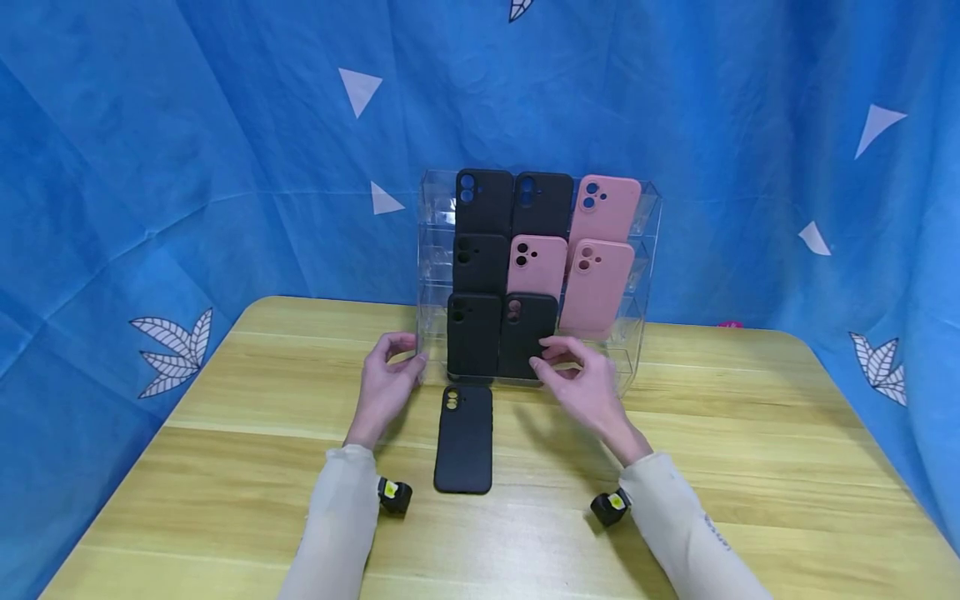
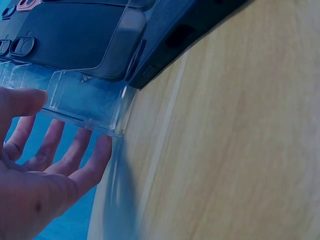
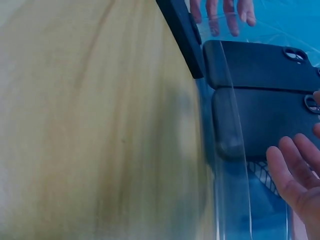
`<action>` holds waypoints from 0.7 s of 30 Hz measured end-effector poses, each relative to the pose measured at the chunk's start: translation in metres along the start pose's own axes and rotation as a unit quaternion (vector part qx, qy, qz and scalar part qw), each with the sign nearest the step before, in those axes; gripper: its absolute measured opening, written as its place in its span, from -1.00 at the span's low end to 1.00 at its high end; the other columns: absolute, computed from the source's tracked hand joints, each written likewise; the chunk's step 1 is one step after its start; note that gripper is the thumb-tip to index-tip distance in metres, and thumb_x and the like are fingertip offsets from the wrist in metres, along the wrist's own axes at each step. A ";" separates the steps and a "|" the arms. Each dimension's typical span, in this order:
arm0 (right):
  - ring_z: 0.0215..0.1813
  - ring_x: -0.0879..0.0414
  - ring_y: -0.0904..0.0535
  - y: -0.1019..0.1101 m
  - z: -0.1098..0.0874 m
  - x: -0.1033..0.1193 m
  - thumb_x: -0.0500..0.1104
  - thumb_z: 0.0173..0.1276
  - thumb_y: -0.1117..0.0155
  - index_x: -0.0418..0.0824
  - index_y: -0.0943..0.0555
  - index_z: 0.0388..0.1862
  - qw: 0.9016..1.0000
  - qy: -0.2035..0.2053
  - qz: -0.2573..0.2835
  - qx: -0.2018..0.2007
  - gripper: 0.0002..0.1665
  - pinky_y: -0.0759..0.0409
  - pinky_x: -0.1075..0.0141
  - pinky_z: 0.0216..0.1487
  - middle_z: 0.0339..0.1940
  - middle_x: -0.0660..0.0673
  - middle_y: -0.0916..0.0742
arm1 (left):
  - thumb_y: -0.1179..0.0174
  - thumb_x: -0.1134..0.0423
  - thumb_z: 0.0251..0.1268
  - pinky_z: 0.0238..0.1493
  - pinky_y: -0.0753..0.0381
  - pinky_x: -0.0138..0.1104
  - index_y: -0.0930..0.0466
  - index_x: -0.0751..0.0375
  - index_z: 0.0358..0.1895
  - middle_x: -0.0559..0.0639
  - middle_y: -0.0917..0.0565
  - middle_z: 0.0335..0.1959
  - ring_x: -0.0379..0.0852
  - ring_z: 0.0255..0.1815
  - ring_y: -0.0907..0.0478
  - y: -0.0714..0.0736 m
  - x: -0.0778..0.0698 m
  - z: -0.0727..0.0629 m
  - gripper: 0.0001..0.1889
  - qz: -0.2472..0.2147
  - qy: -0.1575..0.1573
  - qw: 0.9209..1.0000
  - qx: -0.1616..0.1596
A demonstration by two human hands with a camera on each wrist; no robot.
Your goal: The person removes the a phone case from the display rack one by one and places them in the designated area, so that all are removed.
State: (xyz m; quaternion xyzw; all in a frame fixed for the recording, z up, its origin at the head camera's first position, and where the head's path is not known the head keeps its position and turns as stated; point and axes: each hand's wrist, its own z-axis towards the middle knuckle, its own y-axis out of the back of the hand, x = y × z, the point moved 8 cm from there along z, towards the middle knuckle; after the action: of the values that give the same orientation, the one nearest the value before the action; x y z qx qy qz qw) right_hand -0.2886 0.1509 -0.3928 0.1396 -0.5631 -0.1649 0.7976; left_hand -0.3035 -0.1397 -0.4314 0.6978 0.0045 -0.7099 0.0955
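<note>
A clear tiered rack (image 1: 636,354) holds black and pink phone cases in rows. My left hand (image 1: 386,383) touches the rack's left side, thumb apart from the fairly straight fingers (image 2: 82,145). In front of the bottom-row middle black phone case (image 1: 525,342) is my right hand (image 1: 581,383), fingers loosely bent. Its fingertips (image 3: 275,155) pinch nothing in the right wrist view; whether they touch the case I cannot tell. Another black phone case (image 1: 463,446) lies on the table before the rack, camera cut-outs toward it. To its left in the bottom row stands a black case (image 1: 472,337).
Pink cases (image 1: 596,292) fill the right column's upper part, and one pink case (image 1: 537,262) sits mid-row. The wooden table (image 1: 750,467) extends to both sides. A blue patterned curtain (image 1: 262,150) hangs right behind the rack.
</note>
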 end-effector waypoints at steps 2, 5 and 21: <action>-0.09 0.03 -0.72 0.004 0.001 0.000 -0.13 0.33 -0.47 -0.20 -0.71 0.07 1.000 0.002 -0.005 -0.012 -0.64 -0.75 0.35 -0.13 -0.18 -0.15 -0.78 | -0.24 0.39 0.39 -0.21 -0.75 -0.29 -0.48 0.25 0.17 0.17 -0.56 0.18 0.13 0.05 -0.68 0.000 0.000 0.001 -0.67 -0.001 -0.001 1.000 0.000; -0.07 0.04 -0.72 0.008 0.003 0.000 -0.10 0.33 -0.48 -0.18 -0.69 0.11 1.000 0.004 -0.008 -0.026 -0.60 -0.73 0.42 -0.13 -0.15 -0.17 -0.78 | -0.24 0.41 0.38 -0.22 -0.75 -0.31 -0.48 0.26 0.17 0.18 -0.56 0.17 0.14 0.05 -0.69 0.000 0.001 0.002 -0.67 -0.005 -0.003 1.000 -0.002; -0.02 -0.11 -0.75 0.014 0.010 -0.013 -0.09 0.33 -0.48 -0.12 -0.62 0.24 0.997 -0.053 0.016 -0.056 -0.49 -0.68 0.51 -0.05 -0.04 -0.25 -0.77 | -0.25 0.35 0.41 -0.18 -0.74 -0.31 -0.48 0.22 0.17 0.15 -0.56 0.16 0.13 0.05 -0.67 0.001 0.000 -0.002 -0.67 0.005 -0.001 1.000 0.002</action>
State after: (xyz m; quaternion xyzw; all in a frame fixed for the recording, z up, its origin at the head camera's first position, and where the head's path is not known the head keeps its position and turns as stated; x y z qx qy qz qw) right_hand -0.3007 0.1686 -0.3948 0.0769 -0.5964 -0.1904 0.7760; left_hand -0.3017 -0.1401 -0.4310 0.6975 0.0000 -0.7100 0.0975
